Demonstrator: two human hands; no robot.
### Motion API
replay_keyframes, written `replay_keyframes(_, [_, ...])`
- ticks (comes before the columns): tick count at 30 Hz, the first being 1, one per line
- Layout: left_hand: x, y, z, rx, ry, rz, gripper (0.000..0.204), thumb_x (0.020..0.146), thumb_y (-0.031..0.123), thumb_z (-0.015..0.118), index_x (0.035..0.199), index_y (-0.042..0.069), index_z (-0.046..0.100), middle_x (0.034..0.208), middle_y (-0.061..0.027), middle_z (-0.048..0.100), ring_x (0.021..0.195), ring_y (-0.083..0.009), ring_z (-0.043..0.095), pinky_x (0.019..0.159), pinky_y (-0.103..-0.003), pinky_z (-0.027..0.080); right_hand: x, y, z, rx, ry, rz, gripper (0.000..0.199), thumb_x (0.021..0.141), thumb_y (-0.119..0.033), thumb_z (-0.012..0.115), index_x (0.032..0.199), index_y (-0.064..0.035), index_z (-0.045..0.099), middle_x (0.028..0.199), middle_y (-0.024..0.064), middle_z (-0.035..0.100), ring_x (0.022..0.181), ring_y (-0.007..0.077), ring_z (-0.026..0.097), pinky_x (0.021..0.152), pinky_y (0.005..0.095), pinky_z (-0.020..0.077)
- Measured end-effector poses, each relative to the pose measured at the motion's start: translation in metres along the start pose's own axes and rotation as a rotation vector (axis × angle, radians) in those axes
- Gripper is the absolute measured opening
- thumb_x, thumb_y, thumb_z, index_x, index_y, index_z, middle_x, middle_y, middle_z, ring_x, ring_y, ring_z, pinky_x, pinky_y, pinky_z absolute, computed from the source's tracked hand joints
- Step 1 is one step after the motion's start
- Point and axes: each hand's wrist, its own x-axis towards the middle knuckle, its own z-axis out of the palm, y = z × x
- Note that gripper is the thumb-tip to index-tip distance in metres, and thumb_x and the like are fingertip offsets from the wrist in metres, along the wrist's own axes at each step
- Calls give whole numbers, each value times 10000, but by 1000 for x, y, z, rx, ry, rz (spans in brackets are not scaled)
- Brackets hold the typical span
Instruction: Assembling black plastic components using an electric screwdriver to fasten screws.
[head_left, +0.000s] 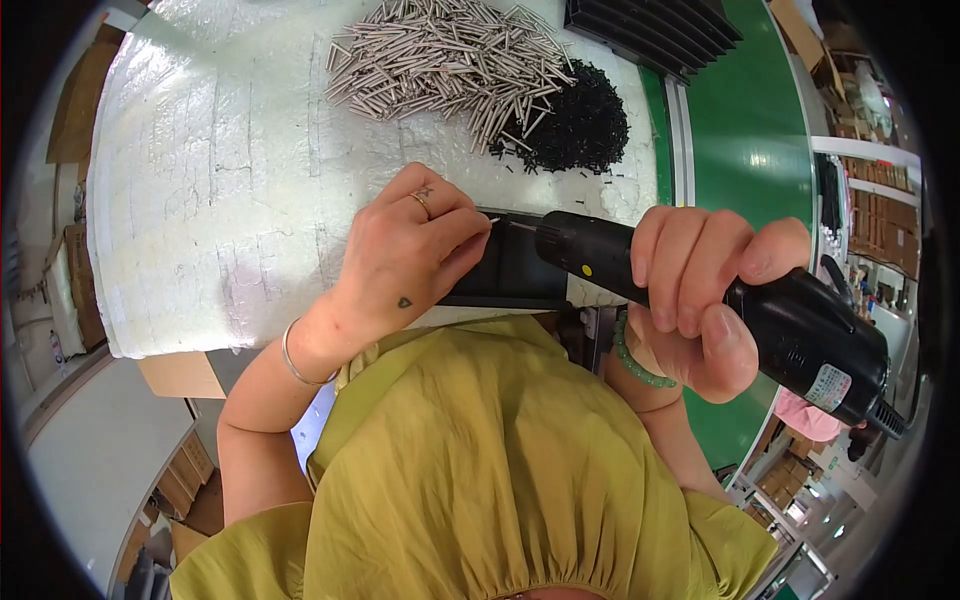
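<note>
My right hand (700, 290) is wrapped round a black electric screwdriver (600, 255), whose thin bit points left. Facing that bit, my left hand (410, 240) is closed in a pinch on a small metal pin (494, 220); only its pale tip shows past the fingertips, close to the bit's end. Whether the two touch, I cannot tell. Both are held over a black tray (525, 285) at the table's near edge. Beyond the hands lies a heap of silvery metal pins (445, 60), and against its right side a pile of small black screw-like pieces (580, 125).
The table carries a whitish, wrinkled plastic covering (240, 170). A ribbed black rack (655, 30) stands at the far right, beside a green surface (745, 110) with a pale metal edge strip. A cardboard box (180, 375) sits below the table's left edge.
</note>
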Motion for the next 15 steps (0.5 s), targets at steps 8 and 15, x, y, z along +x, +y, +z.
replay_keyframes(8, [0, -1, 1, -18, 12, -17, 151, 637, 33, 705, 760, 92, 641, 779, 8, 598, 774, -204, 548, 618, -313, 484, 1, 7, 2, 27, 23, -7, 318, 763, -15, 592, 1010, -80, 404, 632, 27, 479, 502, 125, 437, 523, 300, 392])
replay_keyframes(15, [-2, -2, 3, 11, 19, -19, 135, 648, 50, 701, 756, 100, 637, 780, 11, 599, 778, -204, 549, 614, -312, 487, 4, 11, 2, -25, -8, 10, 302, 766, -54, 566, 1023, -83, 411, 630, 3, 469, 513, 107, 441, 558, 286, 391])
